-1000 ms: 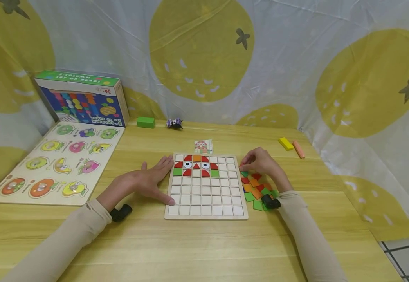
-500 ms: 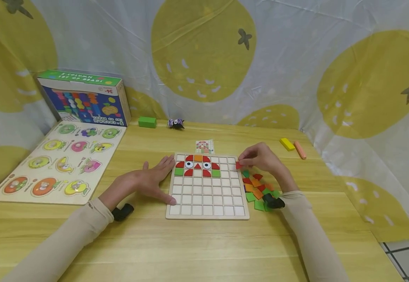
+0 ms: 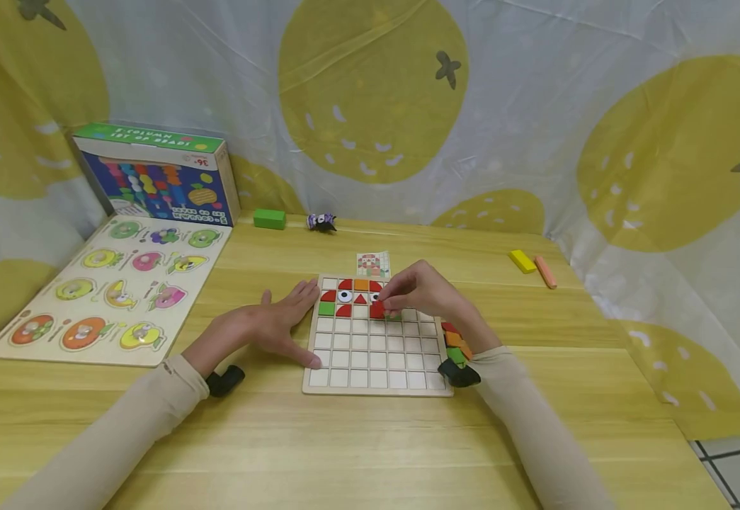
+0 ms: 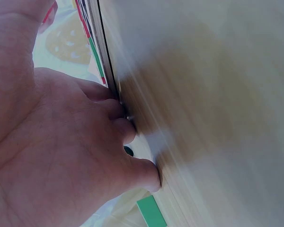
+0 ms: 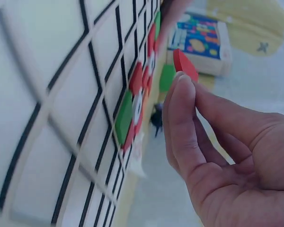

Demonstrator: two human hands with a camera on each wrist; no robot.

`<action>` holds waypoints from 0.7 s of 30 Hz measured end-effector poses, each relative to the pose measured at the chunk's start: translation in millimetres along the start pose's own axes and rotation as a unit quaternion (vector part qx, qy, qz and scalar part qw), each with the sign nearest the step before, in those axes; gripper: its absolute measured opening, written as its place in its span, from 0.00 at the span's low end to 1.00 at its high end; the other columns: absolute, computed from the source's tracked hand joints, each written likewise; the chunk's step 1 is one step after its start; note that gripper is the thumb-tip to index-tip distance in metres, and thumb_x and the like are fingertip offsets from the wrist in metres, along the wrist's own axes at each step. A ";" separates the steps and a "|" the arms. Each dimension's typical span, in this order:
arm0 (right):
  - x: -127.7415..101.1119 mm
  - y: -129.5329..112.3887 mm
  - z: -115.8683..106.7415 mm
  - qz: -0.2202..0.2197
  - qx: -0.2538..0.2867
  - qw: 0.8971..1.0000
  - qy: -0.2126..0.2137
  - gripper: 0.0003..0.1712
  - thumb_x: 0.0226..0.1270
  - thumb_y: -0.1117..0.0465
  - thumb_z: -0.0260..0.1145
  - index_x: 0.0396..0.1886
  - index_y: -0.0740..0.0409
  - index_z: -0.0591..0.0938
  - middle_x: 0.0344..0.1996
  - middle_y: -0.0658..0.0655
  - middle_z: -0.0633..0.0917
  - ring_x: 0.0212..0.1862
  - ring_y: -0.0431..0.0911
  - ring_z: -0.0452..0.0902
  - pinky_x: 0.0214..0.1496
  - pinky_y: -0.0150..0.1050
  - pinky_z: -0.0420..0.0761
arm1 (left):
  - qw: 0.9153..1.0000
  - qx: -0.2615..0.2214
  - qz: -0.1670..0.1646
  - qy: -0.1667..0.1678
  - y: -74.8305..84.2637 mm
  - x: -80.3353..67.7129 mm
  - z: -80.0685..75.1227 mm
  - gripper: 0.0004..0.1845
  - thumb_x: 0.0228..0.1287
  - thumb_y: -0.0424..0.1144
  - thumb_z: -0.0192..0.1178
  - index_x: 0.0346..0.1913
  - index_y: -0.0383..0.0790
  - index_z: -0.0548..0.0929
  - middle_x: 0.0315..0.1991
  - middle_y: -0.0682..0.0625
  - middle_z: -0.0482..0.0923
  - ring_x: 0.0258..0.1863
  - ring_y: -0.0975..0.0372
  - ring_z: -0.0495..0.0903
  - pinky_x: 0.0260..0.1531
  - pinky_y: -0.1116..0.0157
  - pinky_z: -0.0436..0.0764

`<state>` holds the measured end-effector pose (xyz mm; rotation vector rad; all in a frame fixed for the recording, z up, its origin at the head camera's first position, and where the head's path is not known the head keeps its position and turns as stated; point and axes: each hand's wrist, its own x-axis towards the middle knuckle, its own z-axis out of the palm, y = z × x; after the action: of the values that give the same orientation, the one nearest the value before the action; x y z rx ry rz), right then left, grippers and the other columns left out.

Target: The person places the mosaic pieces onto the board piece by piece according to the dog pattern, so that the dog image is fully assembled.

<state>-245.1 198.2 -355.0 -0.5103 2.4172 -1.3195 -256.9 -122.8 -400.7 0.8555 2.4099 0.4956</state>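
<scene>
A wooden grid board (image 3: 360, 360) lies on the table, its upper rows partly filled with red, green and orange tiles and round eye pieces. My left hand (image 3: 275, 329) rests at the board's left edge with fingers spread, the thumb touching its lower left. Over the upper rows, my right hand (image 3: 430, 294) pinches a small red tile (image 5: 185, 67) between thumb and fingers. In the right wrist view that tile is held apart from the board's surface. A small picture card (image 3: 372, 264) lies just beyond the board, showing a coloured pattern.
Loose tiles (image 3: 455, 345) lie right of the board, partly hidden by the right wrist. A fruit puzzle board (image 3: 105, 304) and a bead-set box (image 3: 156, 177) stand at left. Behind are a green block (image 3: 270, 219) and small figure (image 3: 321, 222); yellow (image 3: 522, 261) and orange (image 3: 544, 272) sticks lie right.
My right hand has picked a red tile from the loose pile and carried it left over the board's upper rows. The left hand keeps its place at the board's edge.
</scene>
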 end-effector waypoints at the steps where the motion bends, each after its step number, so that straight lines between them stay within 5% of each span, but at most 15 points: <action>1: 3.1 -2.8 4.3 0.001 0.004 1.000 -0.005 0.04 0.71 0.73 0.74 0.42 0.68 0.92 0.37 0.59 0.93 0.35 0.51 0.89 0.49 0.47 0.91 | 1.000 0.000 0.002 0.001 -0.9 0.6 -0.1 0.80 0.49 0.79 0.74 0.89 0.38 0.37 0.89 0.43 0.22 0.88 0.45 0.25 0.70 0.21 0.25; 9: 30.0 -22.8 40.9 -0.018 0.001 1.000 -0.021 0.01 0.67 0.71 0.78 0.36 0.65 0.92 0.31 0.55 0.92 0.31 0.47 0.88 0.40 0.38 0.89 | 1.000 -0.004 -0.008 -0.007 21.8 -14.2 -11.9 0.76 0.55 0.74 0.74 0.88 0.33 0.39 0.89 0.39 0.24 0.87 0.43 0.27 0.72 0.22 0.26; 16: 44.2 -29.0 63.4 -0.027 -0.032 0.999 0.003 0.03 0.65 0.70 0.80 0.33 0.66 0.93 0.28 0.55 0.92 0.27 0.39 0.85 0.35 0.31 0.85 | 1.000 -0.004 0.010 0.002 12.2 -9.9 -8.9 0.78 0.53 0.76 0.73 0.88 0.34 0.38 0.88 0.38 0.24 0.87 0.42 0.25 0.68 0.20 0.24; 21: 47.1 -26.7 71.7 -0.020 -0.062 0.998 0.014 0.04 0.65 0.68 0.81 0.30 0.64 0.93 0.26 0.52 0.91 0.28 0.36 0.81 0.36 0.28 0.81 | 1.000 -0.004 -0.014 -0.010 24.3 -15.8 -12.8 0.75 0.57 0.71 0.75 0.88 0.34 0.39 0.89 0.39 0.25 0.87 0.42 0.27 0.72 0.23 0.26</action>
<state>-249.9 110.6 -374.7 -0.5807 2.5354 -1.2060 -242.7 -117.5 -372.8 0.8189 2.3964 0.4840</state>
